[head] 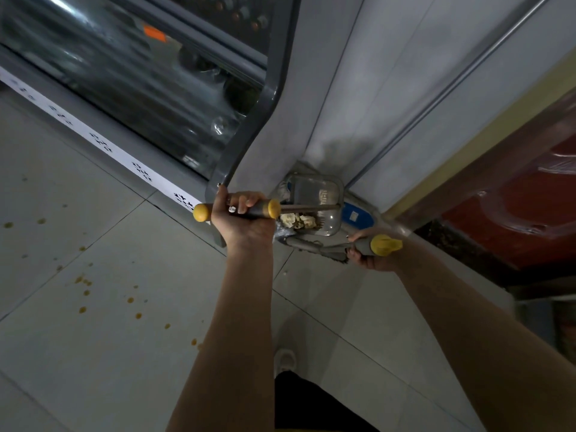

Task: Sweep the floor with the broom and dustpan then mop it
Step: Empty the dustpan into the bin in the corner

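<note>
In the corner, dustpan (311,191) lies between left hand (243,221) gripping its handle, right hand (369,255) gripping broom (385,245).

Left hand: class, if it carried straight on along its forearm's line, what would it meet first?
Probably the display cabinet's grey corner frame, just beyond the left hand; depth is unclear.

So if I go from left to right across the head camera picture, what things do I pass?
orange spots → left hand → dustpan → right hand → red panel
</note>
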Demonstrator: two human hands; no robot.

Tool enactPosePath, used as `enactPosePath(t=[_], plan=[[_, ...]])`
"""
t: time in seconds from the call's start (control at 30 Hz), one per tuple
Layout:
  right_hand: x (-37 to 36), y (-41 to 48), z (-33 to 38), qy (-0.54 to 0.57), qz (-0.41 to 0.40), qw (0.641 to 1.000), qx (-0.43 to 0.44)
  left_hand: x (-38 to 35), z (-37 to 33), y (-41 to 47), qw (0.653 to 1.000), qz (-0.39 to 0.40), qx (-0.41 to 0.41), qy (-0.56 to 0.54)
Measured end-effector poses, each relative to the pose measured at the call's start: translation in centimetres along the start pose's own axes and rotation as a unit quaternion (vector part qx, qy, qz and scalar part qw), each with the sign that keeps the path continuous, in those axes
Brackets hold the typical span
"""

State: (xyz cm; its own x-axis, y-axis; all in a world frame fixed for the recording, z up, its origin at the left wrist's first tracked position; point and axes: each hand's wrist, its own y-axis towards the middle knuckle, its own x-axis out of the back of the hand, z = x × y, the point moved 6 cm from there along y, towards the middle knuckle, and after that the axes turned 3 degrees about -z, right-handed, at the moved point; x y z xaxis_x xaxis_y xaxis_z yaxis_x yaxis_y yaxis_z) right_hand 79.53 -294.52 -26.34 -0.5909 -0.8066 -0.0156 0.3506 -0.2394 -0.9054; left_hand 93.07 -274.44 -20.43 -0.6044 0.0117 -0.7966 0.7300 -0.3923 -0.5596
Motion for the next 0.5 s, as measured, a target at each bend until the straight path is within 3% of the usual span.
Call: enactPosePath(t=[0.5], plan=[[2.0,0.4,-0.1,0.018,-0.026,0.999,-0.020,-1.8,1.8,-0.7,0.999,0.038,0.011,-0.011]])
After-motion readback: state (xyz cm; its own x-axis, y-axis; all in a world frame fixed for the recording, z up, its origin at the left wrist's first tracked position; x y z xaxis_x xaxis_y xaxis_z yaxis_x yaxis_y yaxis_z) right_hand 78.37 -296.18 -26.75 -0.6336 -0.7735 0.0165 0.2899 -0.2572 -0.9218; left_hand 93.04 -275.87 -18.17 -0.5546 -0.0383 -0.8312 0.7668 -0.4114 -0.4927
